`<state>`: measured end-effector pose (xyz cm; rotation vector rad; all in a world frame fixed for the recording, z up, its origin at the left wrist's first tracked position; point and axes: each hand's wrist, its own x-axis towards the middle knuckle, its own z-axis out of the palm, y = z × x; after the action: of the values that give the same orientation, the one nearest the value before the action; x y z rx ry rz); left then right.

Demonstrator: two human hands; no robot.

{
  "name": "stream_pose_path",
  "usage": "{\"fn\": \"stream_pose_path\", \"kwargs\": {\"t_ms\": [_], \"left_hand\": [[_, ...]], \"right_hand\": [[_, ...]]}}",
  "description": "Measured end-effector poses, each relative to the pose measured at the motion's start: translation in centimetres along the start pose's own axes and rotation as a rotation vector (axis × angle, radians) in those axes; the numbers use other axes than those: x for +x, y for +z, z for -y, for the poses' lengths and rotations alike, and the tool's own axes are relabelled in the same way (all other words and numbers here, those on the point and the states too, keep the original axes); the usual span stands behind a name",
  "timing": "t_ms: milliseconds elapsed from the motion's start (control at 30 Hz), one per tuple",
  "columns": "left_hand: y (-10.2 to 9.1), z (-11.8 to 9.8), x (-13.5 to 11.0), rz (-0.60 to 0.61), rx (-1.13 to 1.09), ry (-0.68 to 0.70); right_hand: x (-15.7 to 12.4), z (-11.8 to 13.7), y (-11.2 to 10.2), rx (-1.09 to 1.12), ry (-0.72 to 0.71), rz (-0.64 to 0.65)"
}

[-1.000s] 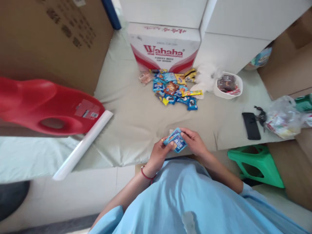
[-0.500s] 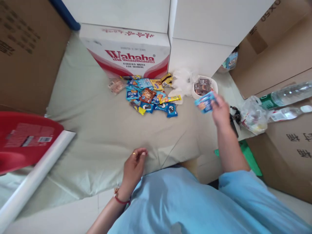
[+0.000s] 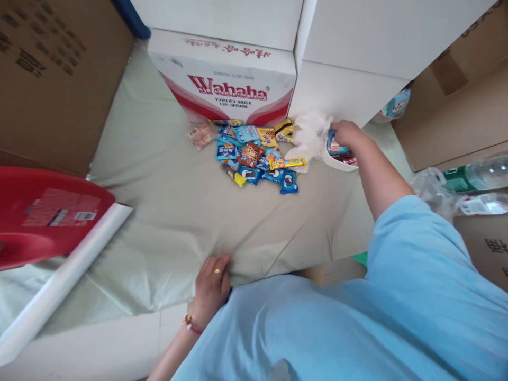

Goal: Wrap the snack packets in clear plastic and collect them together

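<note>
My right hand (image 3: 347, 133) reaches over a white bowl (image 3: 340, 165) at the right of the cloth, its fingers closed on a blue snack packet (image 3: 334, 144) at the bowl's mouth. Reddish and dark wrappers show below the packet inside the bowl; my hand hides the rest. My left hand (image 3: 213, 278), with a gold ring and a red bracelet, rests on the cloth's near edge, fingers curled and holding nothing. Between the bowl and the carton lies a pile of snack packets (image 3: 252, 154) in blue, brown and yellow wrappers. Crumpled clear plastic (image 3: 311, 135) touches the bowl's left side.
Behind the pile stands a white and red Wahaba-style water carton (image 3: 234, 87) beside white boxes (image 3: 345, 95). A red plastic item (image 3: 59, 211) and a white roll (image 3: 67, 280) lie at left. Plastic bottles (image 3: 476, 177) and brown cartons (image 3: 448, 116) are at right.
My right hand has moved forward and left, carrying the blue packet from beside the bowl into its mouth. My left hand has shifted slightly, still at the near edge. The view has turned a little.
</note>
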<state>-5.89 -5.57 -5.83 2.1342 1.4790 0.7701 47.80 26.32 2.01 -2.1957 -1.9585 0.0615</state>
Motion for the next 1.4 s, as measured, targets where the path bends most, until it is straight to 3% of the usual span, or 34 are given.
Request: {"fn": "stream_pose_path", "kwargs": {"t_ms": [67,200,300,400,467,600,667,767,867,967,1067,1133,1267,1400], "left_hand": [[0.1,0.1,-0.1,-0.012,0.005,0.015],[0.3,0.1,-0.3,-0.027,0.023,0.049],[0.3,0.0,-0.3,-0.043,0.036,0.081],[0.1,-0.2,-0.3,-0.052,0.010,0.112],[0.0,-0.3,-0.1,-0.046,-0.009,0.105],[-0.1,-0.4,0.1,-0.048,-0.019,0.097],[-0.2,-0.5,0.1,-0.049,-0.051,0.084],[-0.7,-0.9,0.2,-0.022,-0.155,-0.037],[-1.4,-1.7,0.7,-0.016,-0.282,-0.233],[-1.7,-2.9,1.9,-0.015,-0.415,-0.368],[-1.0,-4.6,4.0,0.022,-0.664,-0.387],[-0.2,-5.7,5.7,0.041,-0.877,-0.398],[1.5,-6.8,8.4,0.126,-1.174,-0.580],[2.1,-6.2,9.0,0.049,-1.272,-0.762]], "right_hand": [[-1.6,-0.1,-0.1,-0.089,-0.074,0.044],[-4.0,-0.3,-0.1,-0.158,-0.179,0.014],[-3.8,-0.3,-0.3,-0.053,-0.047,-0.058],[-3.0,0.1,-1.0,0.072,0.150,-0.251],[-2.5,0.7,-1.5,0.115,0.176,-0.317],[-2.0,2.6,-1.6,0.081,0.017,-0.137],[-2.2,3.5,-1.6,0.111,0.028,-0.138],[-4.1,5.4,-1.8,0.413,0.118,-0.333],[-9.2,8.5,-1.6,0.994,0.184,-0.438],[-17.2,13.0,-0.8,1.547,0.273,-0.188],[-25.1,17.6,0.4,1.792,0.513,0.102],[-29.0,19.9,1.0,1.858,0.653,0.309],[-32.4,21.9,1.7,1.842,0.749,0.593],[-32.4,20.8,1.8,1.715,0.641,0.663]]}}
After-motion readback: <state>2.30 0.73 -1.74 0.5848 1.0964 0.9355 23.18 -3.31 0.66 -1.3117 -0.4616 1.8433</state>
